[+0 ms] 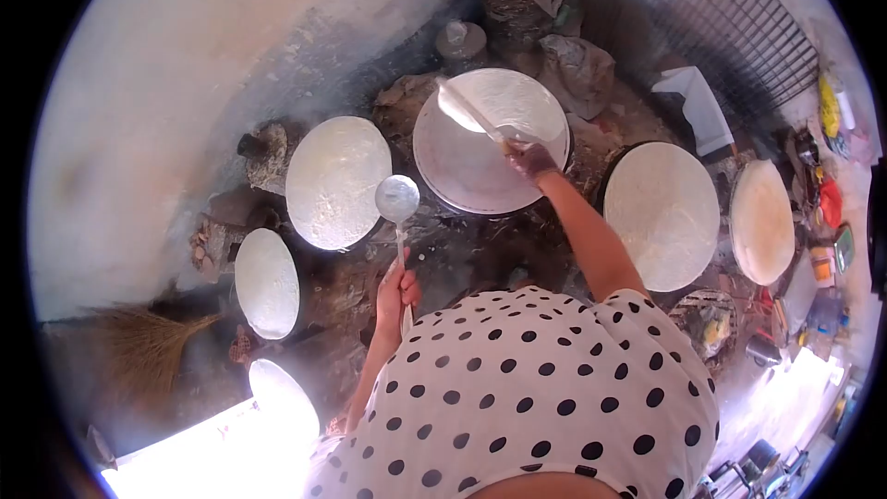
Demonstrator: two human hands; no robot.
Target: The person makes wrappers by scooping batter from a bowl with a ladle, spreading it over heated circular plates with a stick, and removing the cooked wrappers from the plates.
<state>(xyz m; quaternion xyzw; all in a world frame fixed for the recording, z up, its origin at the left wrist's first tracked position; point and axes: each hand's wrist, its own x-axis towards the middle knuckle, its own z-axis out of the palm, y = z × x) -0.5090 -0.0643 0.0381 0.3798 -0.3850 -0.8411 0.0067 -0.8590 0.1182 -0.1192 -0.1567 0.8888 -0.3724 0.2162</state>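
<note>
My left hand (397,292) is closed round the handle of a metal ladle (398,198), its round bowl raised toward the griddles. My right hand (533,163) grips a long flat batter spreader (478,116), which reaches across the central round griddle (462,177). White wet batter (513,97) coats the far part of that griddle, while the near part looks bare and greyish. Left of the ladle, a pale sheet of batter (338,183) covers another round griddle. To the right of my right arm, a similar white sheet (662,216) lies on a dark-rimmed griddle.
A smaller white round (267,284) is at left, a browned one (762,222) at far right. Behind the central griddle stand a lidded pot (460,42) and a crumpled sack (577,74). A straw broom (148,351) lies at lower left; a metal grille (716,14) is at upper right.
</note>
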